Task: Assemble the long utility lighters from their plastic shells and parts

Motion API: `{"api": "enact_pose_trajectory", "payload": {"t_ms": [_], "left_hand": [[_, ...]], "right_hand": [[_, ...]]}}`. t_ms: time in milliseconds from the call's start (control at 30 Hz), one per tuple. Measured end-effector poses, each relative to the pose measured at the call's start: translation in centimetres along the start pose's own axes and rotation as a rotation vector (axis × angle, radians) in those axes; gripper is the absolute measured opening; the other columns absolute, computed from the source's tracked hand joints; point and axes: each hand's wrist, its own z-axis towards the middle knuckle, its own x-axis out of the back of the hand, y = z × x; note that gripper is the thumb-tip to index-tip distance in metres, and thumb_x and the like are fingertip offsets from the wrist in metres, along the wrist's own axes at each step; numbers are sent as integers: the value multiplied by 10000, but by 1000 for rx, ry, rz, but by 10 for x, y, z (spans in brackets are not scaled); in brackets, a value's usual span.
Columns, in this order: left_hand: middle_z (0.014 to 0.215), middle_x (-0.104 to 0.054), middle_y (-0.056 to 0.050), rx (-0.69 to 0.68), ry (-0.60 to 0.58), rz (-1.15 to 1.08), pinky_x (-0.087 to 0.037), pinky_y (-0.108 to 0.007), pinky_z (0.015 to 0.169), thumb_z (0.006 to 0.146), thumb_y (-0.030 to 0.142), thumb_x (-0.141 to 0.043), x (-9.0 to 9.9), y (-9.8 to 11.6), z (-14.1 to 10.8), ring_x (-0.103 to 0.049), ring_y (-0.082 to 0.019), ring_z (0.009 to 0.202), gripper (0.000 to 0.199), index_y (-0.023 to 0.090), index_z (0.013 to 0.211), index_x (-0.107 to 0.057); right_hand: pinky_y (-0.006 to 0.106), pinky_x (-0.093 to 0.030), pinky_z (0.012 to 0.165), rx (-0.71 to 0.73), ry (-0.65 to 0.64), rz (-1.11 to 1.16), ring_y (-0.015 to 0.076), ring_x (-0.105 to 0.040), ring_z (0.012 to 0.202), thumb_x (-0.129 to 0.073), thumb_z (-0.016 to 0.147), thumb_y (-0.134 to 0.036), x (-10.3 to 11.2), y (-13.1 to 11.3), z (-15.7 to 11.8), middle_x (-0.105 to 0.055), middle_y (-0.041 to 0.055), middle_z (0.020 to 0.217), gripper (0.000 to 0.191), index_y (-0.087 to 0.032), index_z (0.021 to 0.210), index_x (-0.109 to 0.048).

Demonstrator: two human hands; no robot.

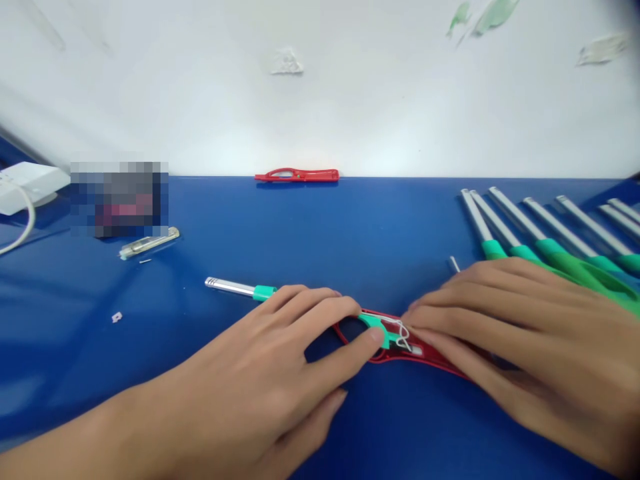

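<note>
A long-nosed utility lighter lies on the blue table, its red half-shell (440, 359) facing up with the inside exposed. It has a green trigger (379, 328), a looped white wire (403, 333) and a silver metal tube (227, 287) with a green collar pointing left. My left hand (280, 373) is closed over the lighter, thumb pressing on the trigger and fingers along the far edge. My right hand (525, 333) is closed at the shell's right end, fingertips beside the wire. Whatever sits beneath those right fingers is hidden.
Several lighters with silver tubes and green bodies (575, 260) lie at the right. Another red shell (313, 176) rests by the white wall. At the left are a clear-bodied slim item (150, 243), a small scrap (117, 317), a blurred-out object and a white device (30, 185) with a cable.
</note>
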Motion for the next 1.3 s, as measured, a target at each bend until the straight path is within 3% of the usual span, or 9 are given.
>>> {"api": "enact_pose_trajectory", "payload": {"t_ms": [133, 333, 467, 633, 833, 933, 1067, 1300], "left_hand": [[1579, -807, -189, 2, -1, -8, -690, -553, 1241, 1158, 68, -564, 0, -1, -1, -804, -367, 1441, 581, 153, 1725, -655], [1574, -807, -182, -7, 2, -13, -694, -560, 1219, 1179, 82, -548, 0, 0, 1, -805, -367, 1439, 554, 155, 1720, -648], [1565, -809, -179, 1, 4, -15, -699, -552, 1198, 1181, 72, -535, 1, 1, 2, -809, -362, 1428, 554, 154, 1718, -641], [1518, -832, -165, 0, 15, 13, -704, -554, 1195, 1242, 111, -504, 2, 1, 2, -827, -354, 1391, 476, 150, 1688, -666], [1501, -856, -130, -8, 56, 70, -715, -505, 1189, 1309, 142, -466, 0, 2, 2, -839, -317, 1381, 409, 159, 1641, -705], [1442, -881, -104, -7, 90, 115, -714, -469, 1147, 1332, 131, -398, -5, 7, 3, -850, -304, 1324, 448, 160, 1608, -750], [1303, -907, -27, 80, 181, 201, -701, -419, 1132, 1392, 201, -390, -18, 19, -2, -845, -260, 1260, 451, 228, 1488, -830], [1340, -893, 0, 124, 202, 208, -693, -379, 1262, 1376, 228, -547, -38, 28, -11, -818, -229, 1388, 374, 311, 1594, -840]], "right_hand": [[478, -657, 1011, -53, 43, -9, 253, -848, 1104, -586, 1324, -198, 0, -6, 1, -900, -5, 1293, 274, -301, 1430, -817], [379, -543, 1280, -57, 54, 0, 183, -803, 1310, -535, 1369, -241, -8, -7, -4, -867, -43, 1413, 246, -319, 1500, -729], [376, -572, 1220, -53, 65, 23, 191, -811, 1301, -536, 1368, -257, -7, -6, -7, -855, -30, 1427, 249, -306, 1480, -754], [339, -514, 1325, -44, 53, 41, 187, -778, 1398, -539, 1361, -240, -11, -4, -9, -835, -25, 1487, 285, -287, 1537, -759], [363, -555, 1357, -46, 61, 58, 219, -783, 1444, -636, 1324, -274, -12, -3, -10, -858, -49, 1524, 281, -322, 1557, -785], [389, -638, 1272, -95, 96, 69, 236, -830, 1376, -734, 1284, -317, -9, -9, -10, -883, -35, 1493, 235, -310, 1509, -799], [318, -494, 1428, -102, 76, 51, 166, -832, 1361, -676, 1320, -323, -11, -15, -11, -901, -92, 1429, 189, -322, 1457, -805], [256, -440, 1447, -150, 47, 92, 121, -819, 1337, -634, 1336, -316, -19, -21, -13, -907, -116, 1406, 202, -339, 1396, -826]]}}
